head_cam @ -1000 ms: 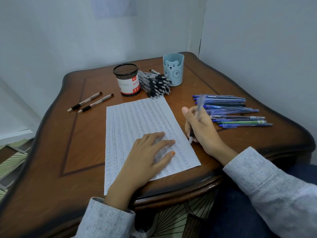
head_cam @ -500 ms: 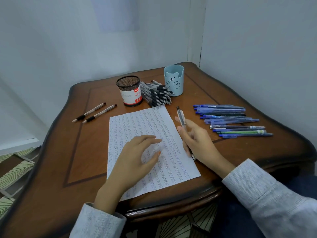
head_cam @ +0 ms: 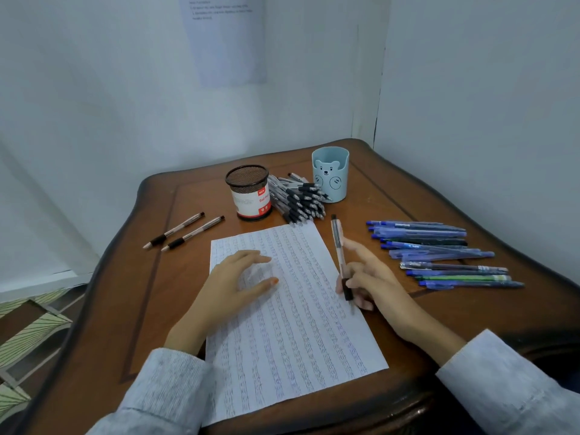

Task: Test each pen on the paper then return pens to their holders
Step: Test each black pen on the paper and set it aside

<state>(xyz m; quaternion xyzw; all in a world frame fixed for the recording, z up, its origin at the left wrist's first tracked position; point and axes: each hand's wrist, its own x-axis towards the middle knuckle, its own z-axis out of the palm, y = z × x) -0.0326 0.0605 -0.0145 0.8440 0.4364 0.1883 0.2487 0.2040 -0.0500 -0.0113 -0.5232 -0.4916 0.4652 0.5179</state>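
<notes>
A white paper point(head_cam: 292, 309) covered in rows of pen marks lies in the middle of the wooden table point(head_cam: 131, 277). My left hand point(head_cam: 232, 284) rests on its upper left part, fingers loosely bent. My right hand point(head_cam: 373, 284) grips a clear pen with a black grip point(head_cam: 337, 246), its tip down at the paper's right edge. A black mesh holder point(head_cam: 249, 193) and a light blue bear holder point(head_cam: 330, 174) stand at the back, with a pile of black pens point(head_cam: 298, 199) between them. Several blue pens point(head_cam: 439, 252) lie to the right.
Two black-grip pens point(head_cam: 185, 230) lie side by side at the table's left. White walls close the table in at the back and right, and a printed sheet point(head_cam: 226, 39) hangs on the back wall. Patterned floor point(head_cam: 28, 328) shows at the left.
The view tilted up and away. My right hand slid its grip down the pen and brought the tip to the paper's right edge. My left hand stayed on the paper.
</notes>
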